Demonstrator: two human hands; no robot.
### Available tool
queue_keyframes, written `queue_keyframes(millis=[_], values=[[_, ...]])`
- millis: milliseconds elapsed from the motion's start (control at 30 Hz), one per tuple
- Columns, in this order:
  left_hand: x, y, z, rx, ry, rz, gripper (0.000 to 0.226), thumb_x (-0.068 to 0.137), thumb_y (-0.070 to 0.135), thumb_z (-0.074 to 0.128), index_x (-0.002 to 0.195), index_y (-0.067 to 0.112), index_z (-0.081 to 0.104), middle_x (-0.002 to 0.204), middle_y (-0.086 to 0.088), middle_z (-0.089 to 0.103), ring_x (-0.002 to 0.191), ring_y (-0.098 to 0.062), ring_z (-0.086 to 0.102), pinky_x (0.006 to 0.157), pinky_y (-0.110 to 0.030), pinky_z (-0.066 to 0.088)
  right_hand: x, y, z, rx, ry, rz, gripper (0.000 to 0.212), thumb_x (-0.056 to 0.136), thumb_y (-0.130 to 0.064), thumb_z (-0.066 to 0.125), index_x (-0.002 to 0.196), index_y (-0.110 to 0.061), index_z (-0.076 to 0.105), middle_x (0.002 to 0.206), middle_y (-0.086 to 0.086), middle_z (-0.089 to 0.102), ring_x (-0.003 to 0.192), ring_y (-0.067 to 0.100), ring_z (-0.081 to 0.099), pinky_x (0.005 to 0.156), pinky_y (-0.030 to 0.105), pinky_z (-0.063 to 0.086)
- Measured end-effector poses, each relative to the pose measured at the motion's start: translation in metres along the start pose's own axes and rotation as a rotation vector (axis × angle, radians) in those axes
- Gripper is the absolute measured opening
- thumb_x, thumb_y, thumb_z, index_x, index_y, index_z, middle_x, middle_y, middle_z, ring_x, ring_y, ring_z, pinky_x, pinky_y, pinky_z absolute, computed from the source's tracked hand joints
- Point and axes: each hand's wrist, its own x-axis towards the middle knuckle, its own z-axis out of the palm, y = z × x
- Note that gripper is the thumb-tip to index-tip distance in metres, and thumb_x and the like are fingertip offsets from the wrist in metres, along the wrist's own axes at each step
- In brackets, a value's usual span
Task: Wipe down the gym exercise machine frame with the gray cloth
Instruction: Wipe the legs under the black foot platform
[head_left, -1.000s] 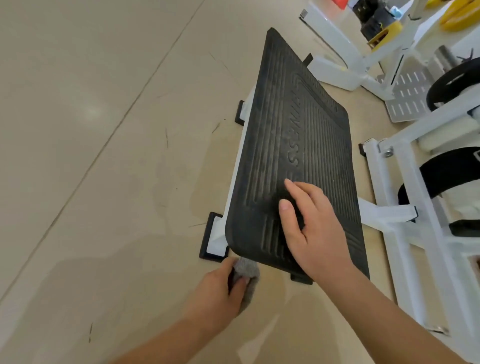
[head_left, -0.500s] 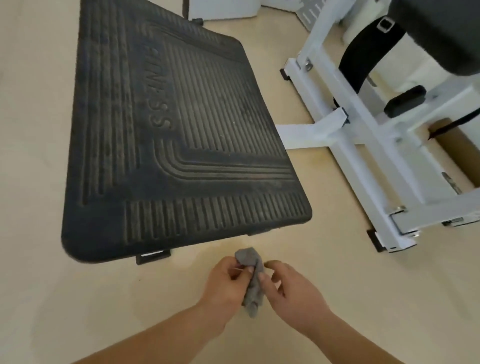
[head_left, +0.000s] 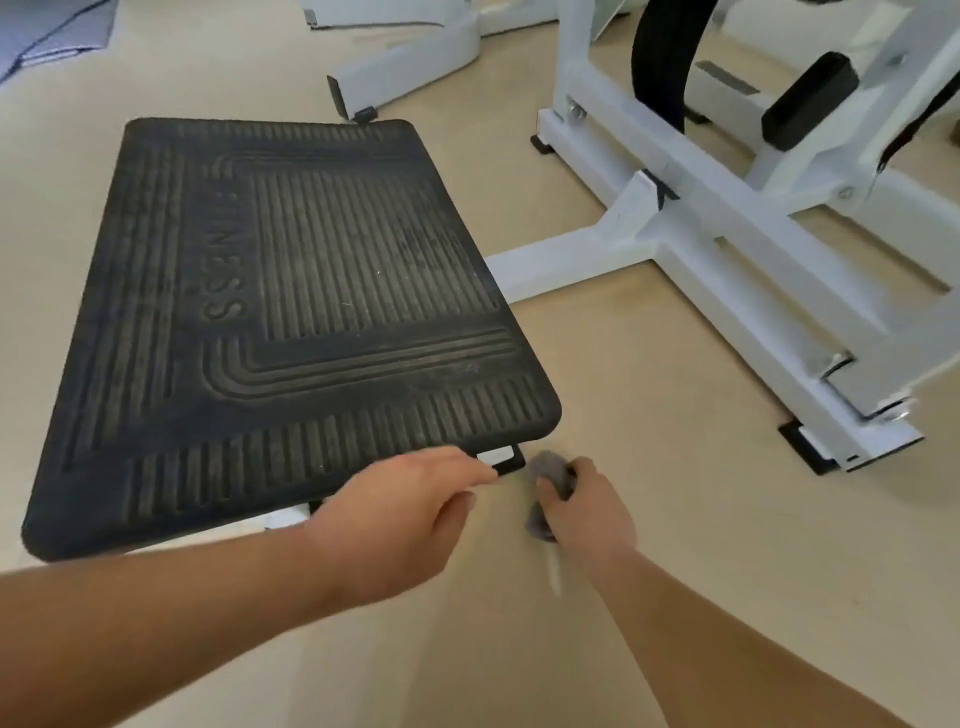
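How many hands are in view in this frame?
2. The left hand reaches to the near right corner of the black footplate; the right hand, just right of it, grips the gray cloth. No others visible.

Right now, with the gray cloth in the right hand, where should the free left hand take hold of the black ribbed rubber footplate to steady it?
Probably the near edge of the black ribbed rubber footplate, coming from the near side: it is a thin slab raised off the floor, so that edge overhangs with room beneath, and the left hand is right beside it.
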Motion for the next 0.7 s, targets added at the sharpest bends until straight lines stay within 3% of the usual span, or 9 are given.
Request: queue_keyframes(millis=[67, 100, 133, 200, 233, 300, 400, 567, 700], values=[[0.02, 0.006, -0.023, 0.209, 0.023, 0.141, 0.033, 0.102, 0.032, 0.043, 0.13, 0.034, 0.061, 0.124, 0.018, 0.061, 0.108, 0.002, 0.056, 0.093, -0.02, 0.046, 0.012, -0.005, 0.006, 0.15, -0.024, -0.102, 0.036, 0.094, -0.055, 0.054, 0.123, -0.035, 0.05, 0.108, -0.006, 0.064, 0.097, 0.018, 0.065, 0.082, 0.04, 0.055], [0.03, 0.006, -0.029, 0.352, -0.024, 0.118, 0.039, 0.103, 0.038, 0.039, 0.138, 0.032, 0.057, 0.136, 0.015, 0.057, 0.121, -0.008, 0.054, 0.101, -0.028, 0.046, 0.014, -0.008, 0.01, 0.157, -0.011, -0.167, 0.04, 0.095, -0.055, 0.054, 0.13, -0.038, 0.048, 0.111, -0.007, 0.062, 0.101, 0.017, 0.063, 0.086, 0.04, 0.054], [0.037, 0.005, -0.034, 0.496, -0.1, 0.021, 0.049, 0.105, 0.046, 0.032, 0.15, 0.033, 0.046, 0.152, 0.011, 0.047, 0.138, -0.016, 0.045, 0.112, -0.036, 0.04, 0.016, -0.011, 0.014, 0.093, 0.023, -0.239, 0.044, 0.096, -0.055, 0.053, 0.136, -0.038, 0.044, 0.114, -0.007, 0.059, 0.106, 0.017, 0.059, 0.089, 0.038, 0.052], [0.04, -0.003, -0.027, 0.642, -0.29, -0.238, 0.064, 0.102, 0.061, 0.006, 0.163, 0.039, 0.003, 0.172, 0.007, 0.004, 0.159, -0.025, 0.001, 0.128, -0.049, 0.01, 0.018, -0.011, 0.024, -0.122, 0.076, -0.348, 0.049, 0.101, -0.051, 0.048, 0.146, -0.033, 0.04, 0.13, -0.002, 0.052, 0.12, 0.022, 0.05, 0.095, 0.038, 0.046], [0.036, -0.01, -0.019, 0.625, -0.336, -0.331, 0.066, 0.098, 0.064, -0.004, 0.159, 0.043, -0.016, 0.171, 0.01, -0.014, 0.157, -0.024, -0.017, 0.127, -0.052, -0.001, 0.019, -0.009, 0.03, -0.22, 0.044, -0.381, 0.052, 0.104, -0.048, 0.042, 0.152, -0.029, 0.037, 0.147, 0.002, 0.045, 0.134, 0.026, 0.042, 0.105, 0.039, 0.041], [0.027, -0.019, -0.006, 0.564, -0.291, -0.377, 0.062, 0.093, 0.067, -0.015, 0.15, 0.049, -0.033, 0.166, 0.016, -0.027, 0.153, -0.021, -0.029, 0.126, -0.054, -0.01, 0.021, -0.004, 0.041, -0.344, -0.05, -0.426, 0.058, 0.109, -0.042, 0.029, 0.163, -0.022, 0.02, 0.17, 0.005, 0.017, 0.157, 0.028, 0.01, 0.125, 0.041, 0.017], [0.023, -0.025, -0.001, 0.565, -0.223, -0.359, 0.061, 0.091, 0.069, -0.022, 0.147, 0.051, -0.035, 0.165, 0.018, -0.027, 0.152, -0.02, -0.031, 0.126, -0.054, -0.01, 0.022, 0.001, 0.05, -0.391, -0.042, -0.493, 0.061, 0.11, -0.04, 0.021, 0.165, -0.015, 0.011, 0.173, 0.006, 0.003, 0.159, 0.026, -0.009, 0.128, 0.043, -0.004], [0.022, -0.027, 0.002, 0.566, -0.188, -0.325, 0.062, 0.092, 0.069, -0.021, 0.15, 0.049, -0.032, 0.166, 0.016, -0.024, 0.153, -0.022, -0.029, 0.126, -0.055, -0.009, 0.001, 0.014, 0.065, -0.419, 0.02, -0.755, 0.057, 0.106, -0.038, 0.038, 0.155, -0.01, 0.043, 0.165, 0.011, 0.034, 0.156, 0.029, 0.023, 0.127, 0.049, 0.017], [0.022, -0.029, 0.003, 0.557, -0.18, -0.312, 0.06, 0.093, 0.068, -0.021, 0.148, 0.049, -0.034, 0.167, 0.015, -0.023, 0.153, -0.023, -0.028, 0.125, -0.056, -0.01, 0.007, 0.027, 0.064, -0.431, 0.103, -0.577, 0.061, 0.107, -0.041, 0.04, 0.159, -0.009, 0.034, 0.17, 0.01, 0.019, 0.158, 0.026, 0.013, 0.129, 0.047, 0.01]])
